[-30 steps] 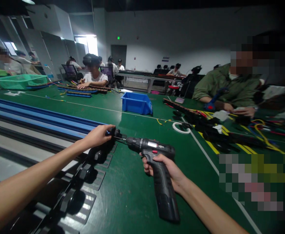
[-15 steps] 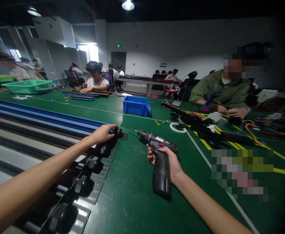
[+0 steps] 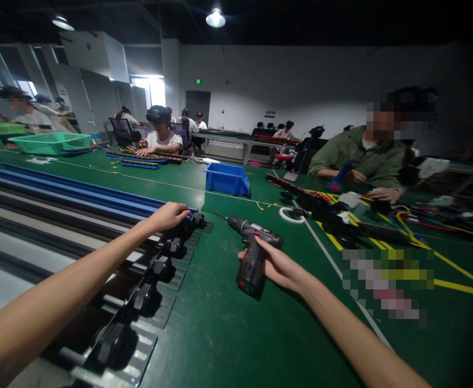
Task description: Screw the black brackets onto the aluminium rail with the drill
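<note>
My right hand [image 3: 279, 267] is wrapped around the handle of a black cordless drill with a red switch [image 3: 253, 245], just off centre toward five o'clock. My thumb lies near the switch, presumably to steady the tilted tool. Its thin metal bit [image 3: 221, 216] points toward ten o'clock, apart from the row of faceted black knobs [image 3: 147, 297].

My left hand [image 3: 169, 216], between eight and nine o'clock, curls over the end of a long blue rail [image 3: 110, 198], likely to steady it. My fingertips are hidden, so I cannot tell whether they pinch it.

Slotted grey metal plates [image 3: 164, 311] jut out beside the knobs, running toward seven o'clock; lined up like this, each seems within reach. An open blue plastic bin [image 3: 225, 180] sits at twelve o'clock on the green tabletop [image 3: 207, 334], seemingly out of the drill's way.
</note>
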### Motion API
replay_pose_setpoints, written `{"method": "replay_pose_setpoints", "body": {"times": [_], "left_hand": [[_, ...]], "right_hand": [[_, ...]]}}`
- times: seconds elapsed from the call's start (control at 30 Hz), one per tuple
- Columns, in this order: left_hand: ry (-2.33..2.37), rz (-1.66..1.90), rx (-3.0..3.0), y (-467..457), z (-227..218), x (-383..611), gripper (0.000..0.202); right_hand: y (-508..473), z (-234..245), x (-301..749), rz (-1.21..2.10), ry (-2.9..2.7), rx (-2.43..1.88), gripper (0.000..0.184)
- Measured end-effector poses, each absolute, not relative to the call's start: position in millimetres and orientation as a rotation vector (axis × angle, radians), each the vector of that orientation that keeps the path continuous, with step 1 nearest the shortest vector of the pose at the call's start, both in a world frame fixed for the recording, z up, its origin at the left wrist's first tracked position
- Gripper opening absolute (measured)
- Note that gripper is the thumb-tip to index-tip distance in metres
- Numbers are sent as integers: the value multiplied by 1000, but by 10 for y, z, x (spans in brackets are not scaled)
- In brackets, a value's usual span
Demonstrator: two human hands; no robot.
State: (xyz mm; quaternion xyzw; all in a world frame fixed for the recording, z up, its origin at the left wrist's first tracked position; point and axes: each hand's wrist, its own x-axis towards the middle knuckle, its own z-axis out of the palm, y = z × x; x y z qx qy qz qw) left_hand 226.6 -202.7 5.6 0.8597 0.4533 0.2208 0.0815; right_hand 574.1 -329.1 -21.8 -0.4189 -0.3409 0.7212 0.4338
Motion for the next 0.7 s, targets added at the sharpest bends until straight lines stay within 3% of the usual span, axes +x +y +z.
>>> {"method": "replay_pose_setpoints", "body": {"times": [0.1,0.17,0.37,0.47,0.57,0.7], "left_hand": [[1413,572,2591,-1917,40,2073,40],[1417,480,2581,-1844,9,1956,43],[1395,391,2507,-1765,-51,1833,52],[1399,410,2520,-1781,-55,1858,53],[1410,401,2531,-1791,-65,1873,55],[1430,392,2524,-1793,-82,1874,53]], "right_hand": [[-3238,-155,5863,1692,-1085,-1297,30],[-3214,-105,5927,1528,-1336,-1544,39],[-3226,103,5886,871,-1865,-2084,58],[-3242,314,5701,353,-2030,-2276,50],[-3159,515,5348,-86,-2100,-2217,40],[-2779,541,4734,73,-2310,-1848,28]]}}
